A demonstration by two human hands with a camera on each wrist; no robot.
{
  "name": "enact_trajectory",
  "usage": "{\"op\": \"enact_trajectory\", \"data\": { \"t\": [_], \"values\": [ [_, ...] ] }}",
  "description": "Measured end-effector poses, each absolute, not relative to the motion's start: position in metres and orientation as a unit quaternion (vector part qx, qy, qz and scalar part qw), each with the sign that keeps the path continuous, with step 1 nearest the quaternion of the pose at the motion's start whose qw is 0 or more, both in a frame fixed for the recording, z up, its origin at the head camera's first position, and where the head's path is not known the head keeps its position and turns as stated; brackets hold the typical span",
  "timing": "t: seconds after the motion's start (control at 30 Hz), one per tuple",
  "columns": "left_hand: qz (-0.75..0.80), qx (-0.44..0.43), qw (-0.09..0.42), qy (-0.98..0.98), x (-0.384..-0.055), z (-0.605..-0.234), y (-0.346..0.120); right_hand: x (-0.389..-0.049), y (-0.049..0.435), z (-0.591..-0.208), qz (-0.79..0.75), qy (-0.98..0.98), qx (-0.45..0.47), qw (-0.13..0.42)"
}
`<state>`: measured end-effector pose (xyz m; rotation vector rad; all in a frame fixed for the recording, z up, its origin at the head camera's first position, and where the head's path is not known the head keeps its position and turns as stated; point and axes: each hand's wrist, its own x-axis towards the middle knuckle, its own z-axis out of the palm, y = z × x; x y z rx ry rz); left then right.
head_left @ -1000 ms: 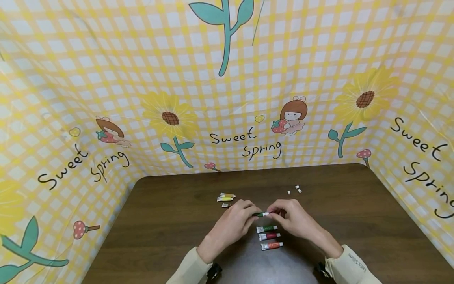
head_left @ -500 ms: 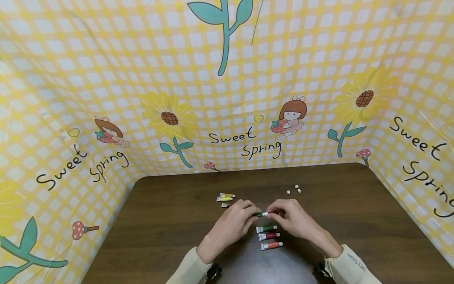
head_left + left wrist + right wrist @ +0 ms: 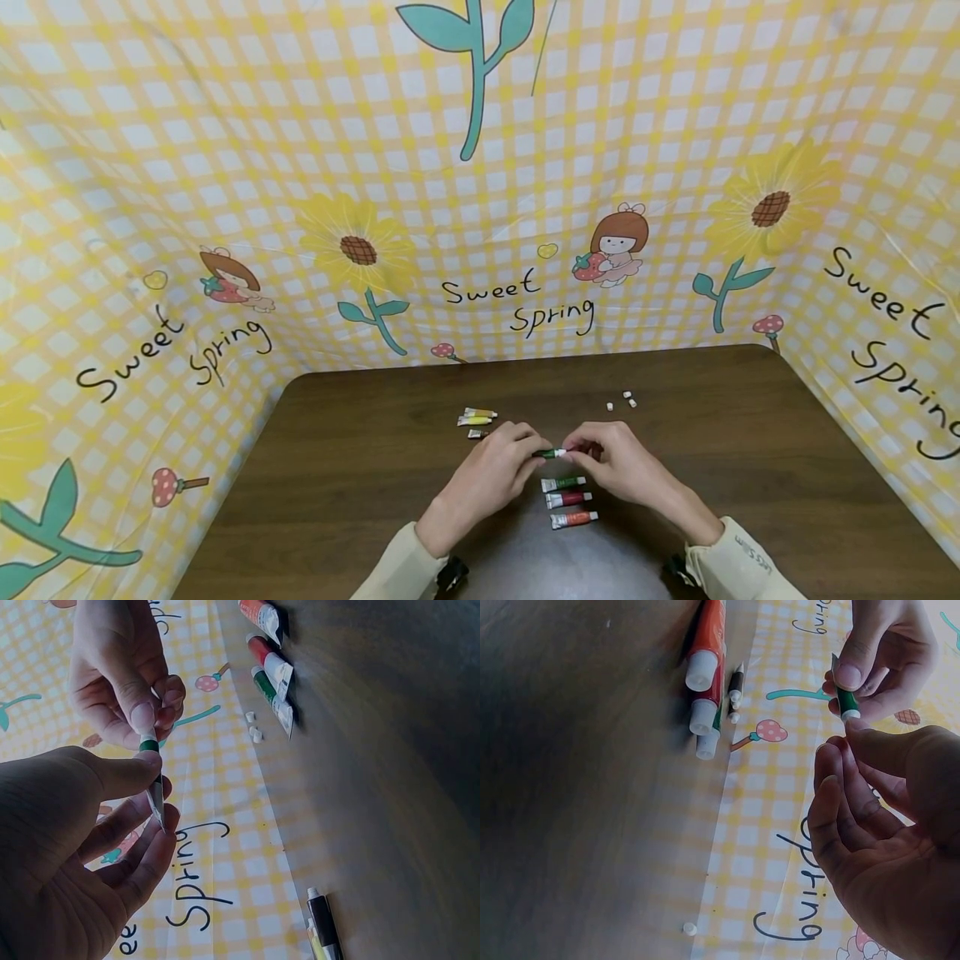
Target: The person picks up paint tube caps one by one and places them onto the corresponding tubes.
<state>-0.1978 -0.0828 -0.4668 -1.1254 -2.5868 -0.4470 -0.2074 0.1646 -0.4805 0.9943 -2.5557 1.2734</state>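
My left hand [image 3: 495,467] pinches a small dark green paint tube [image 3: 551,454] between thumb and fingers above the table. From the other side, the thumb and fingertips of my right hand [image 3: 626,462] pinch the tube's white cap [image 3: 850,716], which sits at the tube's end. In the left wrist view the tube's flat crimped end points back toward the left palm. Nearer the body, below both hands, lie a green tube [image 3: 566,483], a red tube [image 3: 572,500] and an orange tube [image 3: 575,520] in a row, each with a white cap.
On the brown table [image 3: 360,500], a yellow tube [image 3: 475,421], an ochre tube [image 3: 483,413] and a dark tube [image 3: 477,434] lie beyond the left hand. Three small white caps [image 3: 632,403] lie at the back right. A checked cloth [image 3: 495,200] encloses the table's back and sides.
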Motion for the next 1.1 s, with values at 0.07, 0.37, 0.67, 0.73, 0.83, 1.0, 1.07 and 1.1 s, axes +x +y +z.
{"op": "enact_trajectory", "data": {
  "t": [0.07,0.37,0.67,0.73,0.83,1.0,1.07,1.1],
  "values": [
    [-0.154,-0.390,0.142,-0.897,-0.1975,-0.4668,-0.0827,-0.2074,0.1645,-0.4810,0.420,-0.844,0.328,0.058],
    [-0.154,-0.391,0.144,-0.896,-0.1980,-0.4687,-0.0824,-0.2081,0.1644,-0.4821,0.420,-0.843,0.330,0.058],
    [-0.157,-0.393,0.144,-0.894,-0.1981,-0.4684,-0.0823,-0.2091,0.1649,-0.4841,0.419,-0.842,0.335,0.051],
    [-0.158,-0.393,0.143,-0.894,-0.1979,-0.4682,-0.0823,-0.2094,0.1649,-0.4844,0.419,-0.842,0.337,0.048],
    [-0.159,-0.394,0.143,-0.894,-0.1981,-0.4679,-0.0823,-0.2095,0.1649,-0.4842,0.419,-0.842,0.338,0.043],
    [-0.161,-0.395,0.143,-0.893,-0.1983,-0.4672,-0.0822,-0.2099,0.1650,-0.4836,0.417,-0.842,0.340,0.035],
    [-0.162,-0.396,0.142,-0.893,-0.1982,-0.4671,-0.0822,-0.2101,0.1652,-0.4836,0.416,-0.843,0.339,0.030],
    [-0.162,-0.396,0.141,-0.893,-0.1982,-0.4670,-0.0821,-0.2103,0.1654,-0.4836,0.416,-0.843,0.339,0.028]
  ]
}}
